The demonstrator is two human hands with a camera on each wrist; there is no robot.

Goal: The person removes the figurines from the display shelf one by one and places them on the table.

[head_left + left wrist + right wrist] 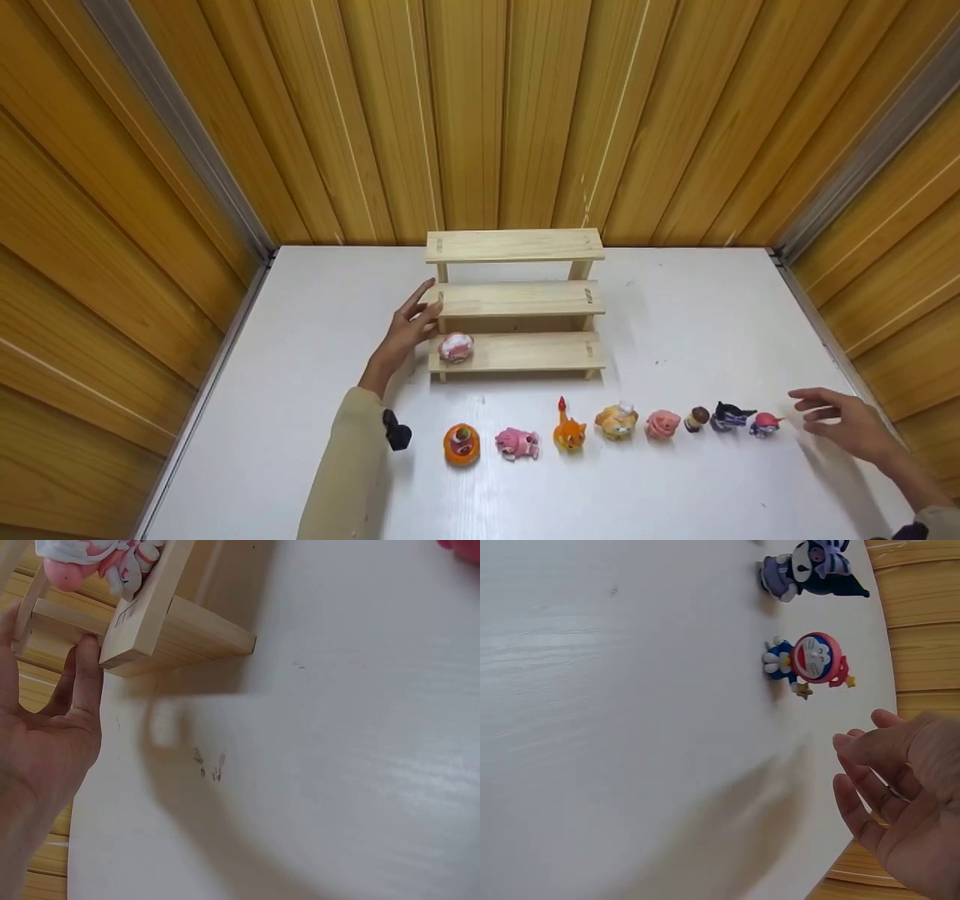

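A three-tier wooden display rack [517,300] stands on the white table. My left hand [409,330] grips its left end, thumb and index finger spread about the end of the middle tier. The left wrist view shows the fingertips [88,652] right at the wood beside the bottom tier. On that bottom tier, at the left, sits a pink-and-white figurine [456,347]. My right hand [844,424] hovers over the table at the right, fingers relaxed, holding nothing. Closest to it is a small figurine with a red hood and blue body [810,660].
In front of the rack runs a row of toy figurines: an orange round one [461,445], a pink one lying down [517,443], an orange one with a red-tipped tail [570,435], a yellow one [617,422], a pink one [663,424], a brown-topped one [697,419] and a black-and-purple one [729,417].
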